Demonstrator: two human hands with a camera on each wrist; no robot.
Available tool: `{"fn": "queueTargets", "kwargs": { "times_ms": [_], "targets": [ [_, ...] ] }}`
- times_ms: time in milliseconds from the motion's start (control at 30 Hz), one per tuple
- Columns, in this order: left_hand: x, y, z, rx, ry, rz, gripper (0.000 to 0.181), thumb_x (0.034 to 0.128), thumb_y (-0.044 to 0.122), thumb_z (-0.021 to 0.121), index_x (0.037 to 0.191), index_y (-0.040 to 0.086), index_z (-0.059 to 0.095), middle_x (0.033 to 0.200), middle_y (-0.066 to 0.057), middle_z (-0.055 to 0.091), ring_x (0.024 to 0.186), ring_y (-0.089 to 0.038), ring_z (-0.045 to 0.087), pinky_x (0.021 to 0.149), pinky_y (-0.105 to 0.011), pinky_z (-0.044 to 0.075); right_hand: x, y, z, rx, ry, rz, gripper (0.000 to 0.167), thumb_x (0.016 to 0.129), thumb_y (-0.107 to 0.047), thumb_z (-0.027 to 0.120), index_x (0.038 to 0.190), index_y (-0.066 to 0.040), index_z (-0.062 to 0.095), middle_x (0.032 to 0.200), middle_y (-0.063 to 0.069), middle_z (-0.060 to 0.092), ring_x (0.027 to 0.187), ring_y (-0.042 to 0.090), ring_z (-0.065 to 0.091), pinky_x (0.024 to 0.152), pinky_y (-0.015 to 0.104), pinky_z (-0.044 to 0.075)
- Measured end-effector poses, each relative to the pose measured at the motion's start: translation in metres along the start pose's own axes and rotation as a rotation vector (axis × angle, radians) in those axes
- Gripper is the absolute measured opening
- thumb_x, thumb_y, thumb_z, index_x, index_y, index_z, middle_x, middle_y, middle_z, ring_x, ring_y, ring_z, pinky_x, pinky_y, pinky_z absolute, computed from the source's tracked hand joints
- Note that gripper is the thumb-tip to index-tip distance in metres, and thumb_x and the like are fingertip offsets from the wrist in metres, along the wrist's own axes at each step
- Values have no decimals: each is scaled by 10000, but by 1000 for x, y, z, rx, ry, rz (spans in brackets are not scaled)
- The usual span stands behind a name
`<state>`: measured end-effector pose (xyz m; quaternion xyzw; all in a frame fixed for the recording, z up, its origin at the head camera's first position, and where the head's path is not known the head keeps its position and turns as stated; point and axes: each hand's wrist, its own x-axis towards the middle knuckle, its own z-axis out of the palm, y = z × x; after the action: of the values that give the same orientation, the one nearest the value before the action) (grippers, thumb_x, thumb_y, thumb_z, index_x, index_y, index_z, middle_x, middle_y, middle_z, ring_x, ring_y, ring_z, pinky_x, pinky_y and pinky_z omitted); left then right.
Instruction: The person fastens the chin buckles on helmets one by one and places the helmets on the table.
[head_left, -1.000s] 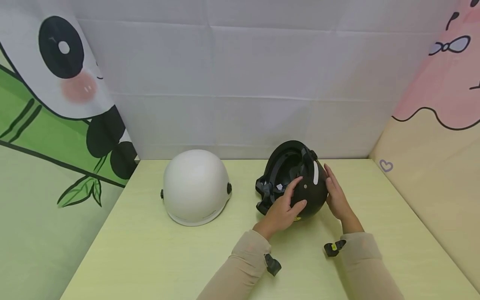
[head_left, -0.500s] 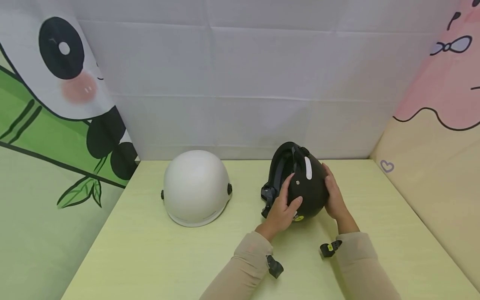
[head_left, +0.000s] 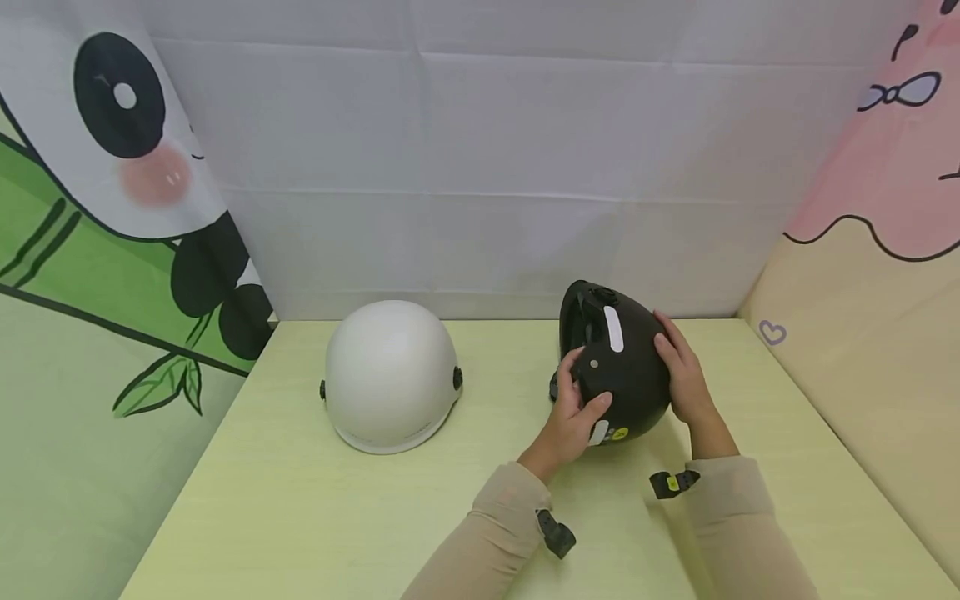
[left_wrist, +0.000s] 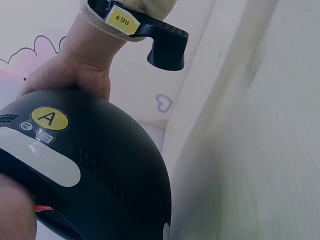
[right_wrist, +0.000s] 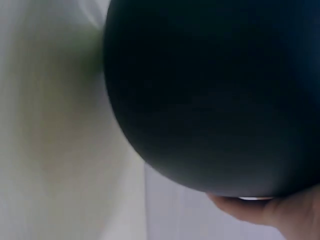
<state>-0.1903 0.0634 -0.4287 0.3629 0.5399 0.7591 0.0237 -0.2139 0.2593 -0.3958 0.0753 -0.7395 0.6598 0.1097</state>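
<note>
Black helmet (head_left: 637,375) at the right half of the counter (head_left: 360,517), between two hands, lying over on its side. Hollow side faces left and a little away from the person; rounded crown points right and slightly toward the near edge. Long axis runs aslant, from the rim at upper left to the crown at lower right. Short white strip (head_left: 613,327) on the upper part of the shell, near the rim; yellow sticker marked A (left_wrist: 50,118) low on the near side, legible from the left wrist. Whether the underside touches the counter, cannot tell. Left hand (head_left: 566,421) at the near left: fingers bent in over the rim, thumb laid on the shell, so the edge is gripped between them; helmet lies to the right of this hand and beyond it. Right hand (head_left: 686,379) at the opposite side: fingers long, fairly straight, pressed along the crown; helmet lies directly to its left. Right wrist view nearly filled by the dark shell, part of the hand against its lower edge. White helmet (head_left: 392,367) upright on the counter, dome up, left of the black one and well apart from both hands.
</note>
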Motion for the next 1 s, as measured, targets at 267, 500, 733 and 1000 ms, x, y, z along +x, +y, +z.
{"fn": "queueTargets", "kwargs": {
  "times_ms": [267, 500, 733, 1000],
  "targets": [
    [-5, -3, 1, -128, 50, -66, 599, 1024, 67, 448, 1449, 172, 39, 1432, -235, 365, 1240, -315, 493, 1009, -395, 409, 1, -18, -6, -250, -34, 29, 613, 1029, -369, 414, 1559, -123, 228, 1568, 194, 201, 1384, 445, 212, 1055, 645, 188],
    [-6, -8, 8, -320, 107, -13, 584, 1000, 59, 487, 1407, 230, 105, 1376, -136, 434, 1161, -180, 535, 992, -378, 420, 4, -37, -6, -421, -72, 27, 633, 1012, -427, 436, 1561, -177, 247, 1561, 209, 222, 1372, 489, 223, 1009, 700, 202],
    [-9, -9, 11, -405, 194, 17, 560, 983, 46, 500, 1363, 280, 162, 1371, -59, 422, 1171, -168, 510, 996, -345, 401, 6, -47, 0, -477, -92, 25, 648, 1001, -435, 460, 1561, -183, 251, 1557, 215, 228, 1372, 491, 224, 1009, 704, 193],
    [-20, -10, 8, -508, 288, 25, 540, 985, 19, 478, 1334, 296, 175, 1403, -25, 396, 1226, -178, 476, 1024, -361, 377, 9, -52, 15, -569, -122, -39, 650, 999, -426, 498, 1546, -147, 285, 1547, 196, 261, 1381, 454, 241, 1027, 679, 201]
  ]
}}
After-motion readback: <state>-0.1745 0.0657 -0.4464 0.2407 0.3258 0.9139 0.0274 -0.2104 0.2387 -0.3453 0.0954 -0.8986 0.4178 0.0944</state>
